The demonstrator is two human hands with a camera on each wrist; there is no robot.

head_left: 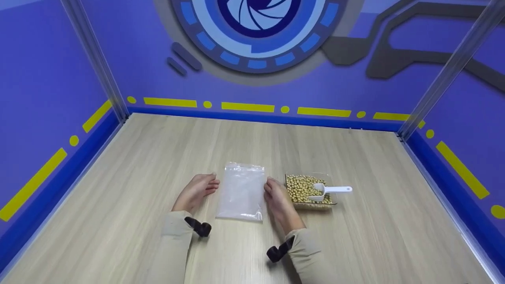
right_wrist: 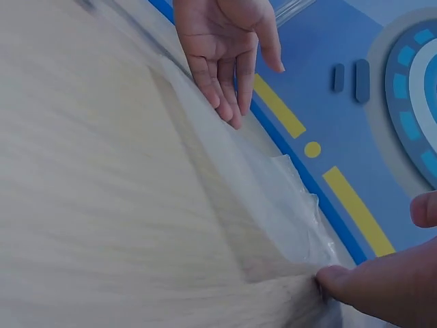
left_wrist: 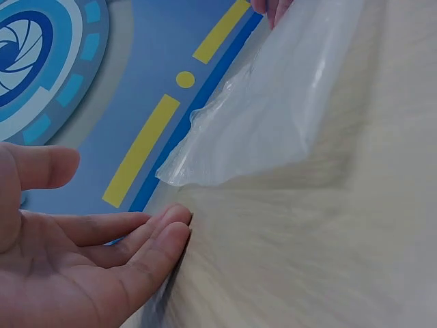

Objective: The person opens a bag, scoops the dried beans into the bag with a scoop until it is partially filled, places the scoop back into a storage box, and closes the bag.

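Observation:
A clear zip-top plastic bag (head_left: 241, 193) lies on the wooden table between the two hands. My left hand (head_left: 197, 190) is beside its left edge, apart from it. The left wrist view shows that hand (left_wrist: 89, 256) with thumb and fingers spread and nothing held. At the right edge of the bag is my right hand (head_left: 279, 199). In the right wrist view a fingertip (right_wrist: 331, 277) touches the bag (right_wrist: 252, 184), while the thumb (right_wrist: 425, 209) stands away from it.
Just right of the right hand stands a clear rectangular container (head_left: 311, 206) of yellowish beans (head_left: 302, 188), perhaps soybeans. A white scoop (head_left: 335, 189) rests in them, its handle over the right rim. Blue printed panels (head_left: 252, 92) enclose the table (head_left: 158, 146) at the back and sides.

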